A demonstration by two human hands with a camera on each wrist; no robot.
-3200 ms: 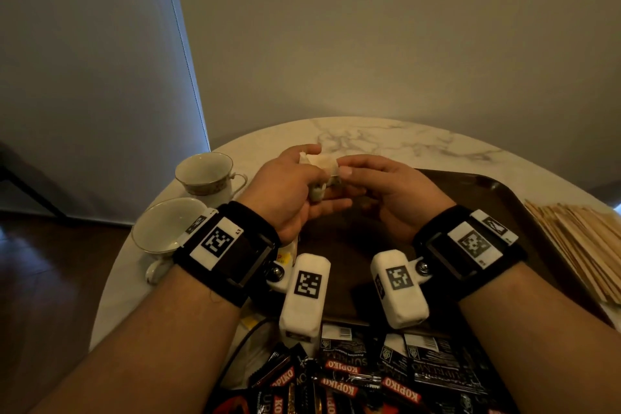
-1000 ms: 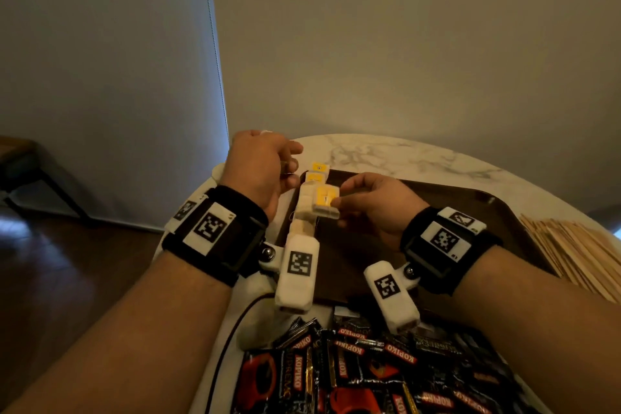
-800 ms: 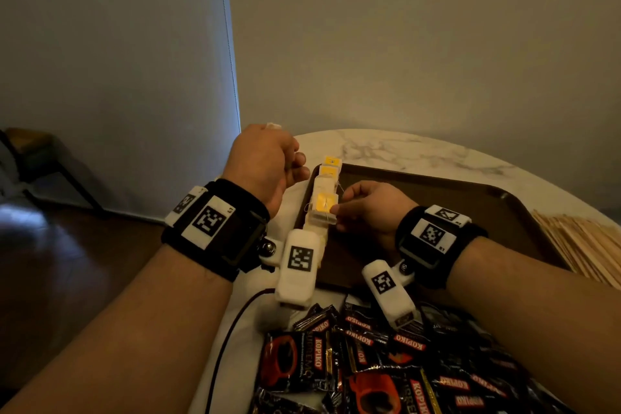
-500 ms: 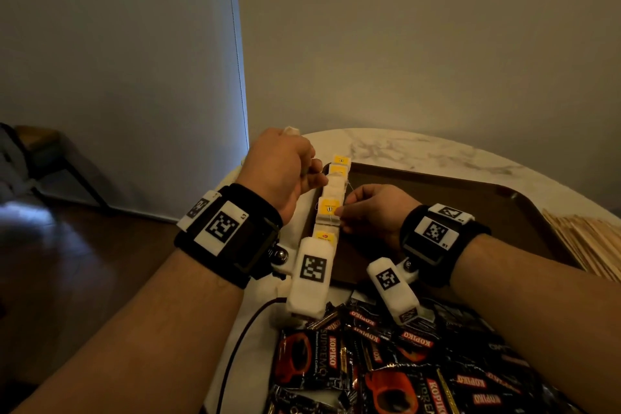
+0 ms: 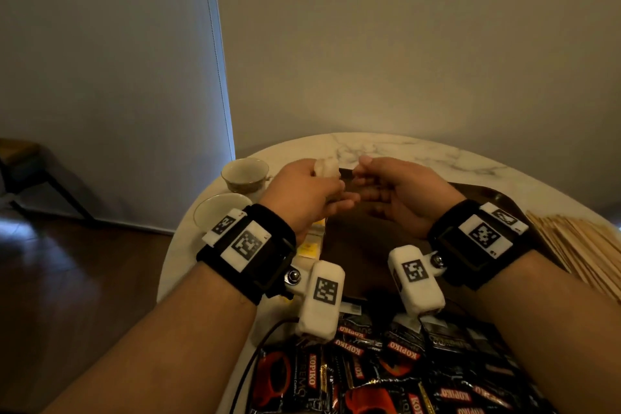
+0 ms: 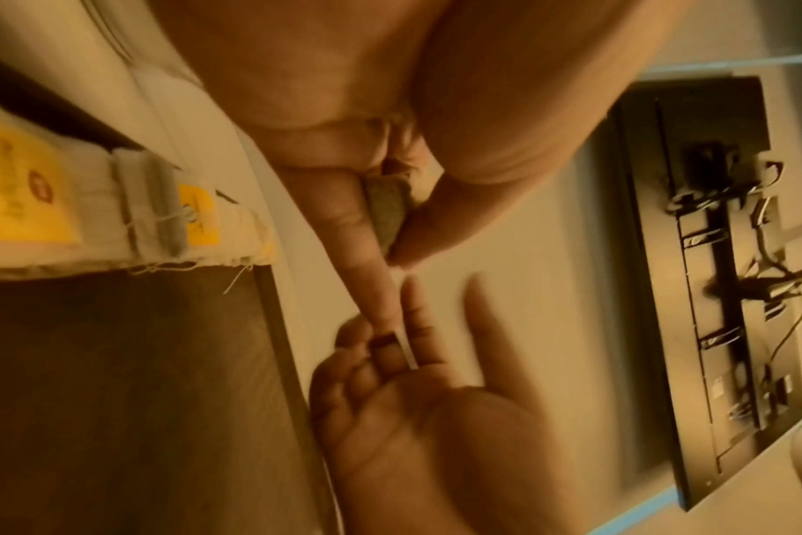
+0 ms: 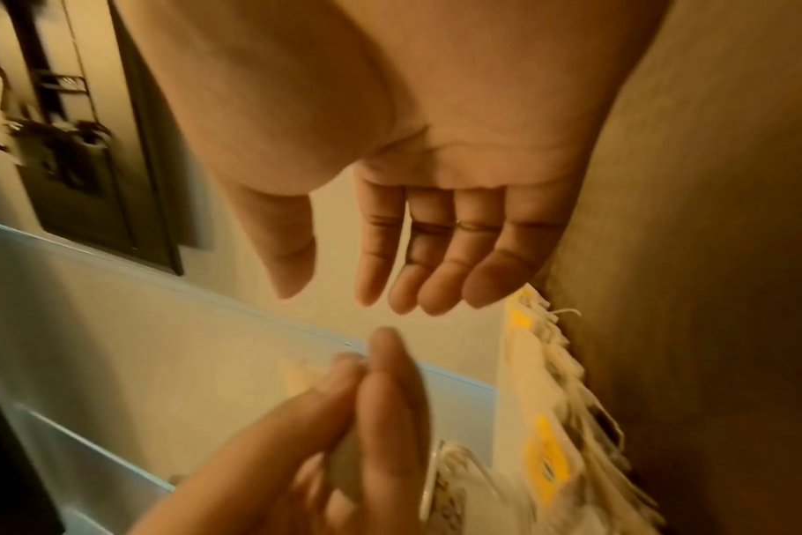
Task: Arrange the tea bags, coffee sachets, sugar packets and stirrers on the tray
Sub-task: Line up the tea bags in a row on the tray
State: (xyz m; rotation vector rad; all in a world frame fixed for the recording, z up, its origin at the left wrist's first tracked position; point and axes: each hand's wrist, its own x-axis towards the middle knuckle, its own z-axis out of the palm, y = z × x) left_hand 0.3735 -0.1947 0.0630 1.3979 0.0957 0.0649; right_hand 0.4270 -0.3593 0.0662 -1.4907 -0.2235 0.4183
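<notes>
My left hand [image 5: 331, 183] hangs above the far left corner of the dark brown tray [image 5: 363, 245] and pinches a small stack of white tea bags [image 5: 326, 167]. In the left wrist view a tea bag [image 6: 387, 211] sits between thumb and forefinger. My right hand [image 5: 364, 178] is just to the right of it, palm up, fingers [image 7: 435, 275] straight and empty. A row of tea bags with yellow tags [image 6: 69, 217] lies along the tray's left edge [image 5: 311, 245]. Coffee sachets [image 5: 369, 370] are heaped near me. Wooden stirrers [image 5: 578, 245] lie to the right.
Two white teacups [image 5: 244, 174] [image 5: 218, 212] stand on the marble table [image 5: 403, 148] left of the tray. A black cable [image 5: 248, 366] runs off the table's near left edge. A wall rises close behind the table.
My right hand let go of the tea bag it was laying in the row and rose, empty, to meet the left hand. The view swung back right, showing the cups again.
</notes>
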